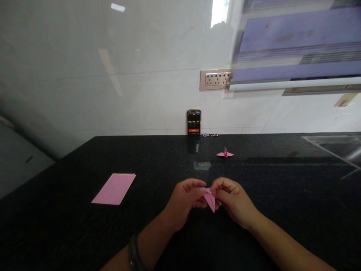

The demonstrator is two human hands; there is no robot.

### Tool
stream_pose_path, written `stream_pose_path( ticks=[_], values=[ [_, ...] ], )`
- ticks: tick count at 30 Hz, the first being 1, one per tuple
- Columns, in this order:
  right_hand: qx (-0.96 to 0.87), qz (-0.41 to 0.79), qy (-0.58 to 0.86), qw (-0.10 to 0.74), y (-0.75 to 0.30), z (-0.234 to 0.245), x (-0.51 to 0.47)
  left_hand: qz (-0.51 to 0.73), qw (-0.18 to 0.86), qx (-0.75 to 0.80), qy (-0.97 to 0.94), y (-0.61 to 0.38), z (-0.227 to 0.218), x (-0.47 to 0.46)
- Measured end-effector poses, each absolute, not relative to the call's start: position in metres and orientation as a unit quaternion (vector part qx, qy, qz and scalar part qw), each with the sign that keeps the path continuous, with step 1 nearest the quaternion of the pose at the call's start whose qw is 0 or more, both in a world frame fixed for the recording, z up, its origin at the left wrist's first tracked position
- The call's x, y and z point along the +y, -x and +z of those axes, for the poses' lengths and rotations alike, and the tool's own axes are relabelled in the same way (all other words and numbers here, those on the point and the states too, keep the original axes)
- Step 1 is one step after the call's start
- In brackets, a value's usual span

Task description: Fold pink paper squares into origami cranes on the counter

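Note:
Between my two hands is a small folded piece of pink origami paper [210,200], its narrow point directed down toward me. My left hand [184,201] pinches its upper left side between thumb and fingers. On the upper right side, the thumb and fingers of my right hand [232,197] are closed on the same folded paper. Fingertips cover part of its upper edge, so those folds are hidden. Beyond my hands, a finished pink paper crane [225,153] stands on the dark counter [158,162] with its wings spread.
A stack of pink paper sheets [114,189] lies at the left. Against the wall leans a phone [193,122] showing a running timer, with a beaded strap [210,135] beside it. A metal sink edge [329,150] is at the right, below a wall socket [216,79].

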State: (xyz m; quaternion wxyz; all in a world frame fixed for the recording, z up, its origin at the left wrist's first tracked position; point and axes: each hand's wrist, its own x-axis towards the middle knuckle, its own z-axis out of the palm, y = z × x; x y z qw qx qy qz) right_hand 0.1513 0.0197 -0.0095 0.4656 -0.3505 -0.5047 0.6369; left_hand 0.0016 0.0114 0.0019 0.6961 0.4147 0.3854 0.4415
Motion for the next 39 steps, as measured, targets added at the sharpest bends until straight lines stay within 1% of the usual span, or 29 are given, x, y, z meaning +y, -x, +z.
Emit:
stream_pose_path(
  ticks=[4,7,10,13,15,19,22,25,32,35,39],
  values=[
    [-0.571,0.584,0.361,0.45,-0.1548,-0.0086,0.0208,0.404,0.675,0.415,-0.456,-0.0012,0.0026,0.0108],
    [-0.616,0.541,0.355,0.449,-0.1563,-0.0069,0.0207,0.412,0.645,0.424,-0.484,-0.0006,0.0007,0.0112],
    [-0.608,0.54,0.366,0.454,-0.1561,-0.005,0.0201,0.44,0.598,0.432,-0.511,0.0,0.0011,0.0119],
    [-0.613,0.541,0.386,0.429,-0.1548,-0.0023,0.0195,0.459,0.549,0.44,-0.542,0.0007,0.0038,0.0121],
    [-0.637,0.522,0.388,0.414,-0.1541,-0.0008,0.0193,0.461,0.516,0.445,-0.569,0.0012,0.0051,0.0117],
    [-0.664,0.487,0.391,0.412,-0.1549,-0.0012,0.0194,0.45,0.45,0.461,-0.619,0.0025,0.004,0.0107],
    [-0.674,0.475,0.39,0.411,-0.156,-0.0026,0.0195,0.445,0.426,0.468,-0.633,0.0031,0.0019,0.0104],
    [-0.675,0.474,0.385,0.414,-0.1564,-0.0024,0.0192,0.445,0.435,0.466,-0.629,0.0029,0.0011,0.0106],
    [-0.676,0.466,0.382,0.424,-0.1565,-0.0016,0.0182,0.444,0.498,0.452,-0.592,0.0015,0.0025,0.0094],
    [-0.663,0.481,0.382,0.429,-0.1551,-0.0018,0.0175,0.438,0.524,0.44,-0.583,0.0017,0.0043,0.0088],
    [-0.641,0.516,0.38,0.423,-0.1516,-0.0007,0.0153,0.447,0.527,0.441,-0.574,0.002,0.0078,0.0081]
  ],
)
